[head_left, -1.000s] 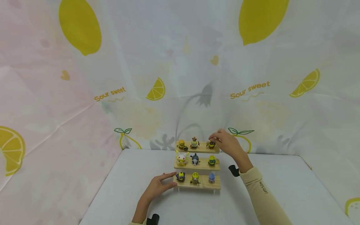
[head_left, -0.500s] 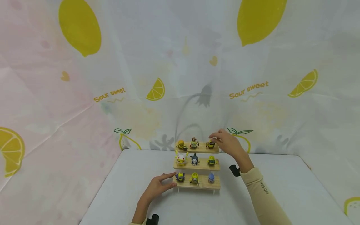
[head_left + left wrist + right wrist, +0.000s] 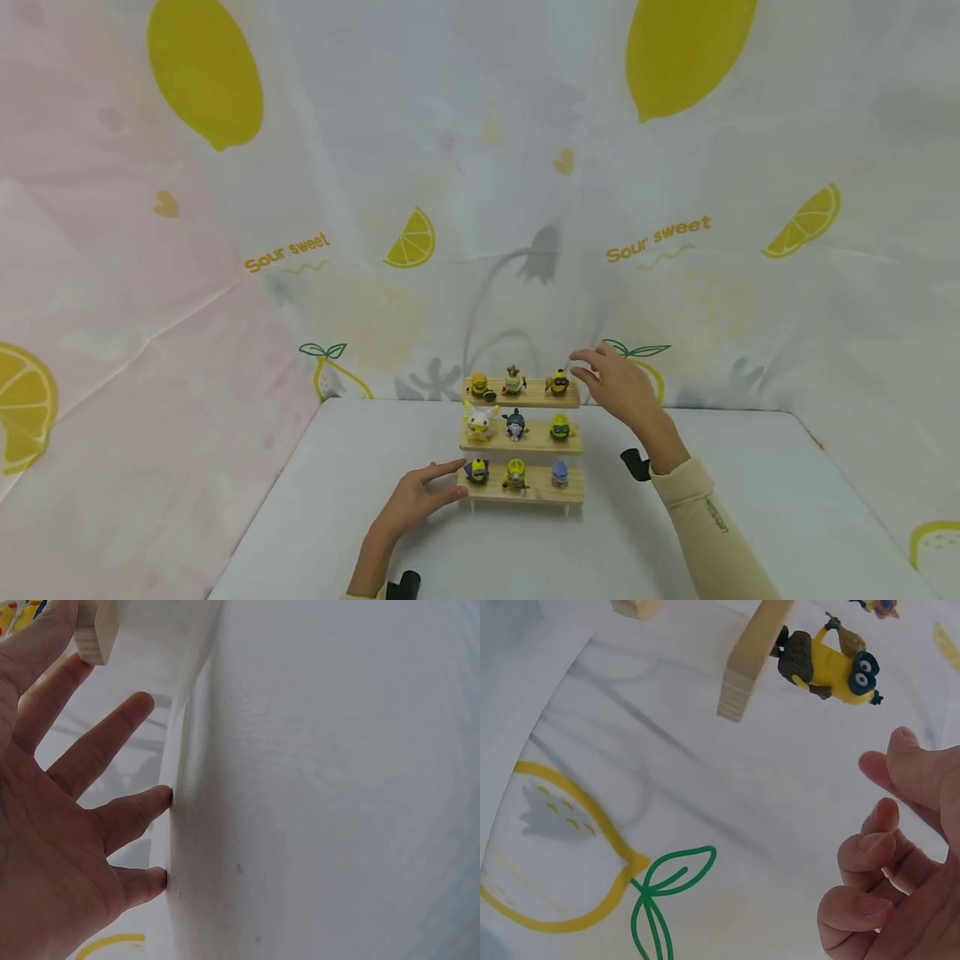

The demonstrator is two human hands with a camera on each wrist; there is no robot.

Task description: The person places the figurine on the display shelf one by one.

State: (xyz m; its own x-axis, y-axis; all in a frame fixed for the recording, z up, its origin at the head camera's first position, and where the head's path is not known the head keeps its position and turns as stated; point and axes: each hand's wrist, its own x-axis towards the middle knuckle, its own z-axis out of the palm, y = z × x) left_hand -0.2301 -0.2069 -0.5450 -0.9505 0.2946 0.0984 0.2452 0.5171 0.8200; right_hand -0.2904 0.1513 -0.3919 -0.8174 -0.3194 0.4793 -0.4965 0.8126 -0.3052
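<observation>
A three-tier wooden display stand [image 3: 521, 495] holds small figurines in rows. My left hand [image 3: 415, 500] is at the left end of its lowest shelf, forefinger and thumb at the board's corners. In the left wrist view, a fingertip meets the wooden end [image 3: 96, 634] and the other fingers [image 3: 105, 742] spread apart. My right hand [image 3: 618, 383] is just right of the top shelf, holding nothing, its fingers loosely bent. Nearest to it, a yellow minion figurine [image 3: 558, 382] with dark goggles stands at that shelf's right end. In the right wrist view, a gap separates this minion [image 3: 825, 667] from the fingertips.
On the middle shelf stand a white-eared figurine [image 3: 480, 422], a dark-hooded one [image 3: 515, 425] and a green-and-yellow one [image 3: 560, 427]. A blue figurine [image 3: 559, 473] is at the lowest shelf's right. The stand is on a white table [image 3: 337, 467], before a lemon-print curtain [image 3: 360, 167].
My right hand has let go of the minion on the top shelf and drawn back to the right, fingers parting. The left hand keeps its place at the lowest shelf.
</observation>
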